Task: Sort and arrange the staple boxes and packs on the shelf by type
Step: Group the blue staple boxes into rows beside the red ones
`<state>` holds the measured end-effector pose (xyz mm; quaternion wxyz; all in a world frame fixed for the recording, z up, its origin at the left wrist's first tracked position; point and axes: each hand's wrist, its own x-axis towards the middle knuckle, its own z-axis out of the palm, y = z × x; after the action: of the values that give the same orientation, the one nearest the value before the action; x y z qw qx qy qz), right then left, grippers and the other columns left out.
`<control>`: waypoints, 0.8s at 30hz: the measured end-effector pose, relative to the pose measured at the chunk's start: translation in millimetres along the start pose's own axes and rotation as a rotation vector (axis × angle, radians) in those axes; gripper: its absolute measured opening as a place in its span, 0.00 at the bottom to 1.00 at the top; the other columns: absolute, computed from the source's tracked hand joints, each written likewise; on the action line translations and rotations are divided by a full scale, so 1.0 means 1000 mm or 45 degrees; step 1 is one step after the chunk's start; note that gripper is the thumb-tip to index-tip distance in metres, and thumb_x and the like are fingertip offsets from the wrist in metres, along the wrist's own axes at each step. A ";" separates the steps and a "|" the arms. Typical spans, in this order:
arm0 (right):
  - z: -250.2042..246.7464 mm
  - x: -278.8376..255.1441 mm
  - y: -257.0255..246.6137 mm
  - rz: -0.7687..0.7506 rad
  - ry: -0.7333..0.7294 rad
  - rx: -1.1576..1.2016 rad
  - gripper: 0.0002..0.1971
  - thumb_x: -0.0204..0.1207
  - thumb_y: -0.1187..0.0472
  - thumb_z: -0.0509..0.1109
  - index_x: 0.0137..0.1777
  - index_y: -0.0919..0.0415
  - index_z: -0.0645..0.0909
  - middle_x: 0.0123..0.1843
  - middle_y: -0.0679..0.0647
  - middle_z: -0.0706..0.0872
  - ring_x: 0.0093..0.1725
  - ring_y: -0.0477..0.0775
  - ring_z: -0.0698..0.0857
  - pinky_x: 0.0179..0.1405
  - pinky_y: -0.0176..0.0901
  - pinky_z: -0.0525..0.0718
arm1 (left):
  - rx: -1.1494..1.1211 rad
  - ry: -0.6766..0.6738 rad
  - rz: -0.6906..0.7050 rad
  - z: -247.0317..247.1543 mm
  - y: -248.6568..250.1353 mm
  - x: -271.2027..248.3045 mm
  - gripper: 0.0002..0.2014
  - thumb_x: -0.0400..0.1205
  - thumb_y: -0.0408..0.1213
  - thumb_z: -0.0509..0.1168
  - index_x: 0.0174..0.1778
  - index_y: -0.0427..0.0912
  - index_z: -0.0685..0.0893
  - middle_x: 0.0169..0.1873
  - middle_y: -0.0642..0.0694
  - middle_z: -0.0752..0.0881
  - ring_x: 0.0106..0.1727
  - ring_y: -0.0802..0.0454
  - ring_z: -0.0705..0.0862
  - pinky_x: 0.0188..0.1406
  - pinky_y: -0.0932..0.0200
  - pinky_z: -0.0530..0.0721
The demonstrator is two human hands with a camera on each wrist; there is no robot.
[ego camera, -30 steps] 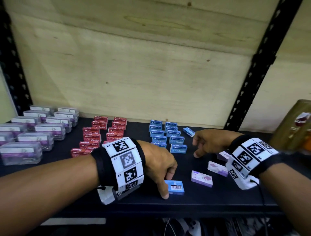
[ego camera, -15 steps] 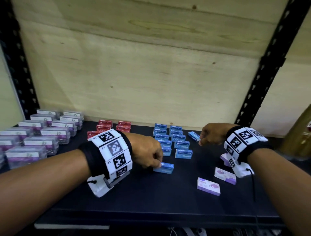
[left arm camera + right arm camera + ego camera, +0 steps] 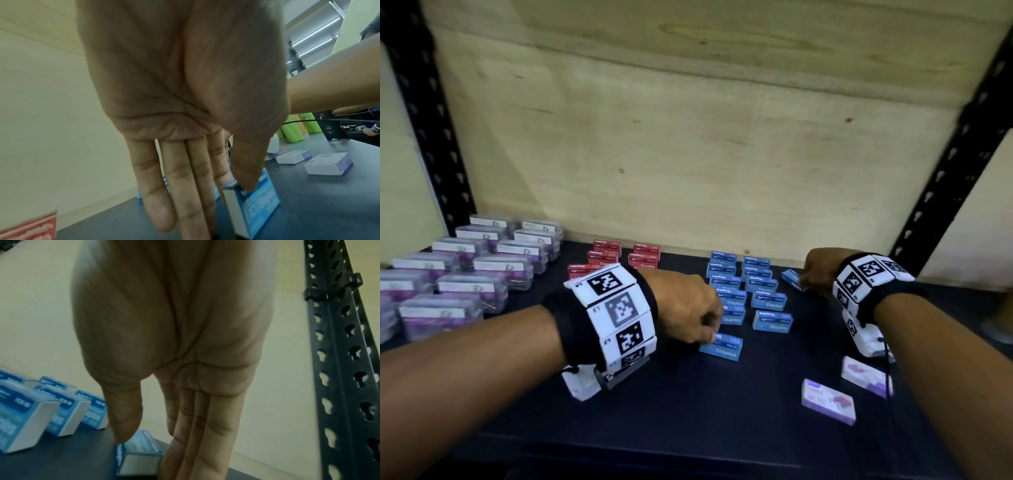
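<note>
Since a second ago, the left hand (image 3: 688, 308) has carried its small blue cardboard staple box (image 3: 720, 346) from the front edge of the black metal shelf (image 3: 688, 418) back toward the rows, and it now sits at the near end of the left row of blue staple boxes (image 3: 748, 291), just in front of the last one. The left wrist view shows the thumb and forefinger pinching that box (image 3: 257, 204) by its top edge, the other fingers (image 3: 158, 194) straight and close together beside it. The right hand (image 3: 820, 274) has moved from the middle of the shelf to the back right, where a second loose blue staple box (image 3: 792, 278) lies askew just beside the right blue row. In the right wrist view the thumb tip touches that box's (image 3: 139, 456) near corner and the straight, pressed-together fingers (image 3: 197, 443) stand against its far side; whether they actually grip it cannot be told. The red cardboard staple boxes (image 3: 619, 255) stand in two rows left of the blue ones, partly hidden behind the left wrist. At the far left, clear plastic cases with purple labels (image 3: 465, 274) stand in two rows; their contents are too blurred to make out. Two white-and-purple flat packs (image 3: 829, 401) lie loose at the front right.
</note>
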<state>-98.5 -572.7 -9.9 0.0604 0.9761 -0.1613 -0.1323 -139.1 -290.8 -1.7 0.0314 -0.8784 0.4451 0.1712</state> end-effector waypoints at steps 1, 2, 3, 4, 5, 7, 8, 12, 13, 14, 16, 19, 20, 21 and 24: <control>0.000 0.001 -0.001 0.004 -0.003 -0.017 0.16 0.78 0.48 0.72 0.46 0.63 0.83 0.42 0.56 0.86 0.46 0.58 0.86 0.49 0.45 0.84 | -0.004 -0.008 -0.004 -0.001 0.000 0.000 0.12 0.85 0.50 0.62 0.60 0.51 0.83 0.46 0.58 0.84 0.49 0.57 0.82 0.55 0.57 0.83; 0.000 0.001 -0.001 0.008 -0.007 -0.033 0.16 0.78 0.47 0.72 0.46 0.63 0.82 0.41 0.55 0.85 0.46 0.58 0.85 0.47 0.44 0.82 | -0.007 -0.012 -0.005 -0.001 0.001 0.000 0.12 0.85 0.50 0.62 0.60 0.51 0.83 0.49 0.56 0.85 0.50 0.57 0.83 0.57 0.55 0.83; 0.001 0.002 -0.001 0.014 -0.012 -0.045 0.16 0.79 0.47 0.72 0.45 0.62 0.81 0.40 0.54 0.84 0.45 0.58 0.84 0.45 0.43 0.81 | -0.012 -0.011 -0.004 -0.001 0.001 0.000 0.12 0.85 0.50 0.62 0.60 0.51 0.83 0.51 0.56 0.86 0.51 0.56 0.83 0.58 0.54 0.83; 0.001 0.003 -0.001 0.024 -0.014 -0.051 0.16 0.79 0.47 0.72 0.44 0.62 0.80 0.38 0.53 0.83 0.45 0.57 0.84 0.44 0.42 0.79 | -0.014 -0.008 -0.001 -0.001 0.001 0.000 0.12 0.85 0.50 0.62 0.60 0.51 0.83 0.52 0.55 0.86 0.51 0.56 0.83 0.58 0.54 0.83; 0.002 0.003 -0.002 0.038 -0.007 -0.056 0.16 0.79 0.47 0.72 0.42 0.62 0.79 0.37 0.52 0.82 0.44 0.57 0.83 0.44 0.43 0.79 | -0.014 0.000 0.004 0.000 0.001 0.000 0.12 0.85 0.50 0.62 0.59 0.51 0.83 0.51 0.56 0.86 0.51 0.56 0.84 0.58 0.53 0.84; 0.002 0.002 -0.003 0.054 0.016 -0.063 0.18 0.78 0.47 0.73 0.38 0.60 0.76 0.37 0.52 0.81 0.45 0.57 0.83 0.43 0.44 0.79 | -0.003 0.025 0.012 0.001 0.002 0.001 0.12 0.85 0.50 0.61 0.58 0.50 0.83 0.43 0.59 0.83 0.48 0.56 0.83 0.56 0.54 0.84; 0.001 0.000 -0.005 0.056 0.008 -0.063 0.18 0.77 0.47 0.74 0.38 0.61 0.76 0.38 0.52 0.82 0.45 0.57 0.83 0.43 0.44 0.79 | -0.001 0.038 0.011 0.001 0.002 0.002 0.11 0.85 0.50 0.61 0.57 0.50 0.82 0.39 0.61 0.81 0.47 0.56 0.83 0.55 0.56 0.83; -0.002 -0.008 -0.006 0.015 -0.033 -0.044 0.17 0.76 0.48 0.76 0.46 0.64 0.82 0.45 0.56 0.86 0.45 0.58 0.85 0.48 0.46 0.84 | 0.008 0.053 0.006 0.003 0.004 0.004 0.10 0.85 0.49 0.61 0.55 0.50 0.82 0.35 0.61 0.80 0.44 0.56 0.82 0.50 0.58 0.83; -0.003 -0.011 -0.005 0.001 -0.039 -0.036 0.17 0.76 0.50 0.76 0.47 0.65 0.84 0.44 0.57 0.88 0.44 0.57 0.85 0.50 0.48 0.86 | 0.002 0.049 0.007 0.003 0.004 0.004 0.10 0.86 0.49 0.61 0.55 0.50 0.81 0.37 0.59 0.83 0.44 0.55 0.84 0.49 0.57 0.83; -0.004 -0.016 -0.005 -0.009 -0.062 -0.027 0.16 0.77 0.51 0.75 0.49 0.67 0.86 0.42 0.56 0.88 0.40 0.56 0.85 0.50 0.47 0.87 | -0.009 0.041 0.005 0.004 0.003 0.004 0.09 0.86 0.50 0.61 0.54 0.50 0.81 0.40 0.56 0.86 0.44 0.55 0.86 0.49 0.57 0.84; -0.007 -0.030 -0.005 -0.053 -0.114 -0.054 0.14 0.81 0.54 0.71 0.50 0.68 0.86 0.36 0.53 0.86 0.33 0.49 0.82 0.39 0.36 0.85 | -0.036 0.027 -0.001 0.005 0.001 0.005 0.09 0.85 0.50 0.61 0.53 0.50 0.81 0.42 0.52 0.89 0.43 0.54 0.88 0.47 0.57 0.85; -0.010 -0.054 -0.002 -0.086 -0.134 -0.052 0.12 0.81 0.55 0.70 0.57 0.63 0.83 0.36 0.49 0.82 0.31 0.46 0.78 0.27 0.31 0.76 | -0.062 0.011 -0.009 0.006 0.000 0.005 0.09 0.85 0.50 0.61 0.52 0.50 0.80 0.41 0.51 0.91 0.42 0.54 0.90 0.46 0.57 0.86; -0.010 -0.061 0.002 -0.083 -0.156 -0.016 0.14 0.80 0.54 0.72 0.58 0.63 0.82 0.36 0.50 0.82 0.32 0.47 0.78 0.30 0.32 0.76 | -0.065 0.004 -0.011 0.006 0.000 0.006 0.08 0.85 0.50 0.61 0.51 0.50 0.80 0.40 0.50 0.91 0.42 0.54 0.90 0.45 0.57 0.86; -0.010 -0.067 0.005 -0.086 -0.172 0.016 0.14 0.79 0.54 0.74 0.58 0.62 0.81 0.38 0.51 0.83 0.34 0.48 0.78 0.34 0.36 0.78 | -0.063 0.002 -0.012 0.006 0.000 0.005 0.08 0.85 0.49 0.61 0.51 0.49 0.79 0.39 0.50 0.91 0.41 0.54 0.90 0.44 0.58 0.85; -0.007 -0.085 0.015 -0.137 -0.191 0.138 0.12 0.74 0.53 0.79 0.48 0.56 0.80 0.39 0.50 0.83 0.38 0.49 0.79 0.39 0.40 0.79 | -0.043 0.007 -0.016 0.003 0.003 0.004 0.08 0.86 0.49 0.60 0.51 0.49 0.78 0.34 0.52 0.89 0.40 0.53 0.90 0.43 0.58 0.84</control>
<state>-178.4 -558.3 19.2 -0.0120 0.9725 -0.1197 -0.1993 -140.7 -295.0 -5.7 0.0164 -0.8821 0.4366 0.1762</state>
